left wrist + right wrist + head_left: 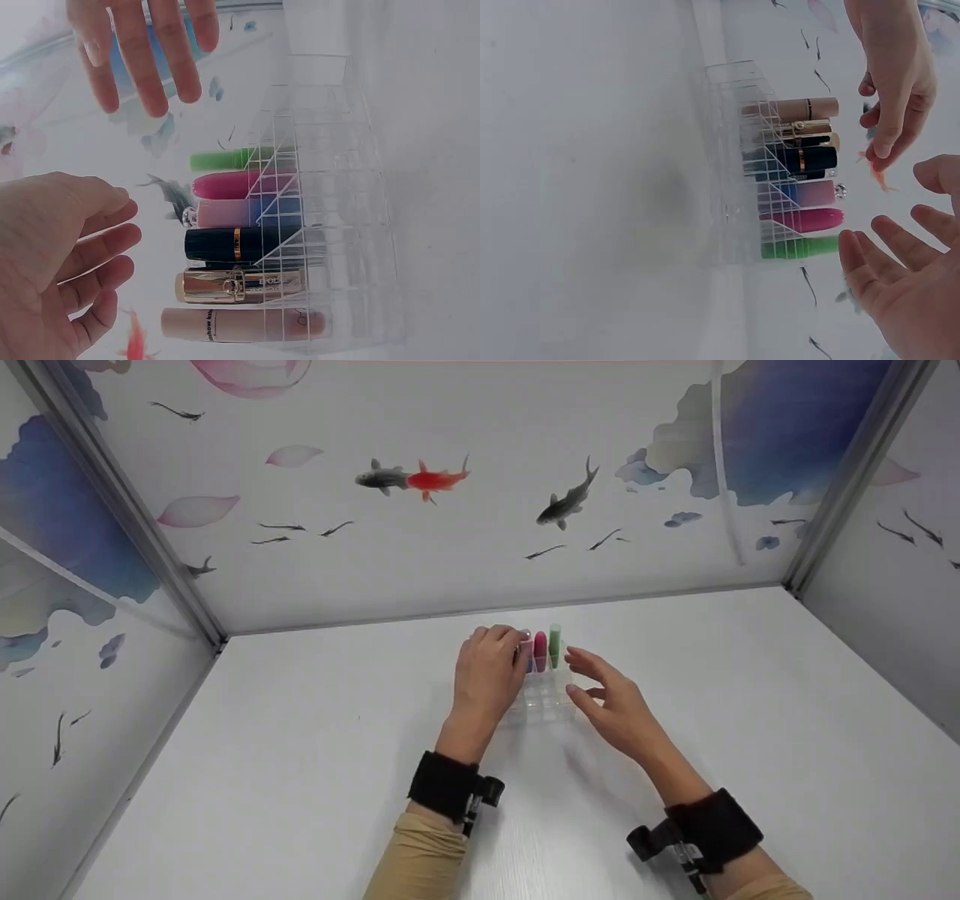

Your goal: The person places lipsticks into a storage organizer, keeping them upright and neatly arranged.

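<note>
A clear plastic lipstick organizer (341, 161) stands on the table, holding a row of lip cosmetics. In the left wrist view they are a green tube (217, 160), a magenta tube (225, 185), a pink and blue tube (225, 213) with a silvery knob, a black lipstick (210, 244), a gold lipstick (206, 286) and a beige lip gloss tube (187, 324). My left hand (489, 671) hovers by the row's left end, fingers loosely bent, nothing in them. Beside the green end, my right hand (619, 705) is spread with bare fingers.
The white table (300, 750) meets a back wall panel (480, 562) printed with fish and petals, close behind the organizer. Side panels with metal posts (840, 487) flank the table. Each wrist wears a black strap (444, 786) with a small camera.
</note>
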A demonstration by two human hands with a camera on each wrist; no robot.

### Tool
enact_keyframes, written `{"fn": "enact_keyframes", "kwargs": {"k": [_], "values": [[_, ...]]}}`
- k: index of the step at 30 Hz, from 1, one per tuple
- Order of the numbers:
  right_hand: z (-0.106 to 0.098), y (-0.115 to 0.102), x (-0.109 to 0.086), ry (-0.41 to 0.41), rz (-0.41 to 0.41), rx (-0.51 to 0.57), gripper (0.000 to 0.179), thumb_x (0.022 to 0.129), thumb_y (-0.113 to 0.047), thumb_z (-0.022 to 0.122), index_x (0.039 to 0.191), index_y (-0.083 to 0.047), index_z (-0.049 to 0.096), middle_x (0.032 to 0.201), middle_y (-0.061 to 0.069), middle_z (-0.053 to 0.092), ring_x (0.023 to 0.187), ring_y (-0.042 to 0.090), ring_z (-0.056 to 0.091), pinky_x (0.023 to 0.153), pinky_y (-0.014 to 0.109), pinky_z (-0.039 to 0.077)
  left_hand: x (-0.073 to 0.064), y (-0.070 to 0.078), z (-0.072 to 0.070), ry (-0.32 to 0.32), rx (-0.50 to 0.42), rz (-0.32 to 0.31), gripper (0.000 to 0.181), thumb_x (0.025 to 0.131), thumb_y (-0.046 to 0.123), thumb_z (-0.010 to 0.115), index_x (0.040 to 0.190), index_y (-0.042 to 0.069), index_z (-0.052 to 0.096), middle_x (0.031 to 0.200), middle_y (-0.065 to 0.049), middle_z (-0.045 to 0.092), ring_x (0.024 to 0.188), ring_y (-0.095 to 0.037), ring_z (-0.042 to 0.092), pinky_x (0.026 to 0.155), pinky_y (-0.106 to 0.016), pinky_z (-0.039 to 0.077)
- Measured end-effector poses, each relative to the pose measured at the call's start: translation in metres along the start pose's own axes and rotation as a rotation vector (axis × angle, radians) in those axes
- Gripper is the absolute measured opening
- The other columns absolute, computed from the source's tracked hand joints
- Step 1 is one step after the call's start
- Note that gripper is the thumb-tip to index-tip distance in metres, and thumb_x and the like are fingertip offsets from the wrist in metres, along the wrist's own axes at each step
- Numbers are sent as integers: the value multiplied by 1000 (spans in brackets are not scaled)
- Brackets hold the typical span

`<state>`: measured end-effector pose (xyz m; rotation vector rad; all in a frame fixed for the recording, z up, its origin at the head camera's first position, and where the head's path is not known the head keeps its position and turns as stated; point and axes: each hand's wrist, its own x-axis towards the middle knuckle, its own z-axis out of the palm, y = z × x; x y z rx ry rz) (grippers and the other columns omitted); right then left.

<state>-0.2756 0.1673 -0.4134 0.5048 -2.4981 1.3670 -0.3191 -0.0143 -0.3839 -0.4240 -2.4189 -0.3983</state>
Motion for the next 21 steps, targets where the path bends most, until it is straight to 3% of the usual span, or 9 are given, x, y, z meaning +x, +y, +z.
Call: {"fn": "enact_keyframes", "kwargs": {"k": [5, 12, 17, 21], "values": [[-22, 1, -9, -36, -38, -114, 54, 93, -17, 60, 142, -14, 39, 142, 7, 48, 129, 24, 47, 93, 41, 50, -3, -2, -12, 13, -10, 3, 20, 91, 31, 61, 106, 19, 69, 111, 2, 67, 107, -17, 59, 87, -34, 49], [-52, 28, -30, 2, -157, -458, 59, 87, -21, 68, 138, -6, 43, 136, 14, 50, 126, 32, 47, 98, 50, 44, -11, -15, -31, -55, 26, -12, 37, 91, 45, 57, 119, 20, 61, 128, -2, 59, 121, -21, 52, 98, -40, 42], [-66, 48, -39, 68, -246, -602, 66, 81, -26, 74, 134, 0, 47, 129, 23, 52, 121, 39, 48, 97, 54, 43, -21, -40, -39, -136, 90, -54, 56, 92, 57, 44, 134, 21, 49, 141, -4, 48, 131, -23, 42, 106, -46, 34], [-72, 52, -42, 14, -149, -657, 74, 83, -42, 69, 138, -1, 43, 136, 27, 46, 128, 47, 39, 98, 63, 38, -33, -69, -43, -196, 158, -100, 71, 91, 66, 34, 144, 19, 37, 148, -7, 39, 137, -25, 33, 107, -49, 30]]}}
